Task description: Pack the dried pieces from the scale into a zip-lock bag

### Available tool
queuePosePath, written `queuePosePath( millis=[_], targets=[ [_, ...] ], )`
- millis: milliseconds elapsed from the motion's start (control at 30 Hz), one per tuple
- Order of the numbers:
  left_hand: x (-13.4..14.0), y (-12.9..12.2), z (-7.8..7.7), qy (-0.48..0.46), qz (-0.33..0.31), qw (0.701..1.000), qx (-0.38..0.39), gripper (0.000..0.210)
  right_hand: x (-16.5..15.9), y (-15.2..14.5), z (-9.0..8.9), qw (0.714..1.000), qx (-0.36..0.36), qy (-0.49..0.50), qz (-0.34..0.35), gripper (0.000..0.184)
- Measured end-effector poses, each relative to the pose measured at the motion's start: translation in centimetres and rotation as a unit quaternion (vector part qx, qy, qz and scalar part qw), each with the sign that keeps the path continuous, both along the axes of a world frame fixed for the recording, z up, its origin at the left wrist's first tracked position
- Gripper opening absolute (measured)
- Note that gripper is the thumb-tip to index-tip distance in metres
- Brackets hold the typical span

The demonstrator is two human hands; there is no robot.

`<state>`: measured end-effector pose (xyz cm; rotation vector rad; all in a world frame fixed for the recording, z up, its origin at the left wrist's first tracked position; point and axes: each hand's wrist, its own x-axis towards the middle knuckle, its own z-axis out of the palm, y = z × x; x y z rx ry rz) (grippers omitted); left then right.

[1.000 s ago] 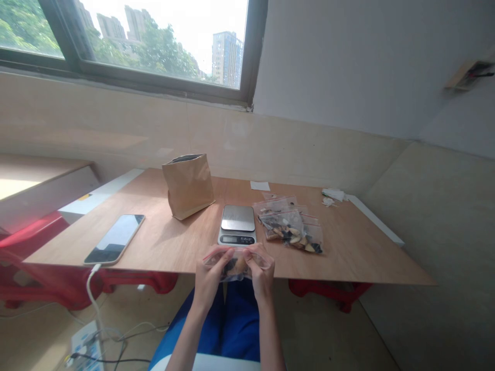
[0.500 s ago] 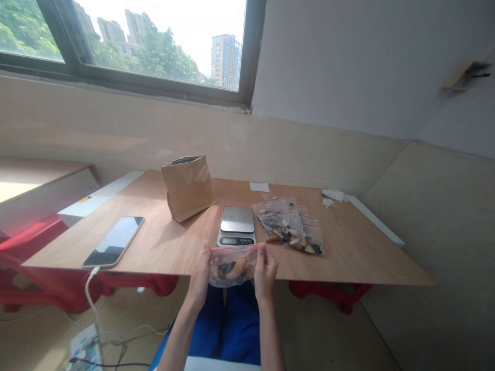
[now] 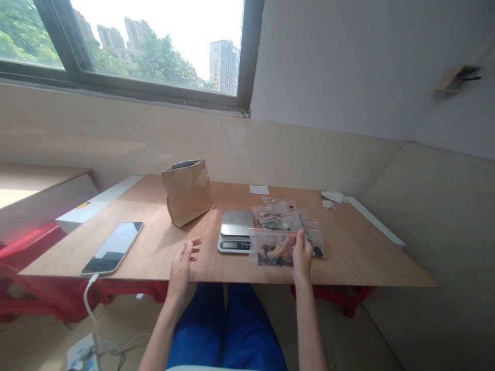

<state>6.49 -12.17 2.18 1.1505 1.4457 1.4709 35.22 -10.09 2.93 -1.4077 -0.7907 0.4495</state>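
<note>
My right hand grips a clear zip bag with a red seal strip, filled with dark and tan pieces. It holds the bag just right of the small digital scale, in front of the pile of similar filled bags on the wooden table. My left hand hovers over the table's front edge with fingers spread, holding nothing. It is left of the scale and touches neither the scale nor the bag.
A brown paper bag stands open behind the scale. A phone lies at the left with a white cable running down to the floor. Paper scraps lie at the far right. Red stools show under the table.
Both hands held the zip bag at the table's front edge. My left hand has let go and opened; my right hand has carried the bag right, in front of the pile.
</note>
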Motion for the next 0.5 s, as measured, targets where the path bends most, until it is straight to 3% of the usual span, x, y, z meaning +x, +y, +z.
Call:
queuePosePath(
  millis=[133,267,367,500],
  targets=[
    [-3.1,2.7,-1.3,0.044,0.121,0.992,0.014,0.057,4.5,2.2,-0.4,0.985,-0.086,-0.134,-0.062,0.066],
    [-5.2,5.6,-1.7,0.081,0.169,0.982,0.006,0.077,4.1,1.9,-1.0,0.937,-0.053,-0.299,-0.172,0.056],
    [-6.3,7.7,-1.7,0.108,0.175,0.979,0.01,0.087,2.4,1.1,-2.4,0.896,-0.011,-0.419,-0.149,0.049],
    [-7.6,10.7,-1.8,0.106,0.145,0.984,0.01,0.089,1.6,0.8,-4.8,0.881,-0.022,-0.466,-0.075,0.041]
  ],
)
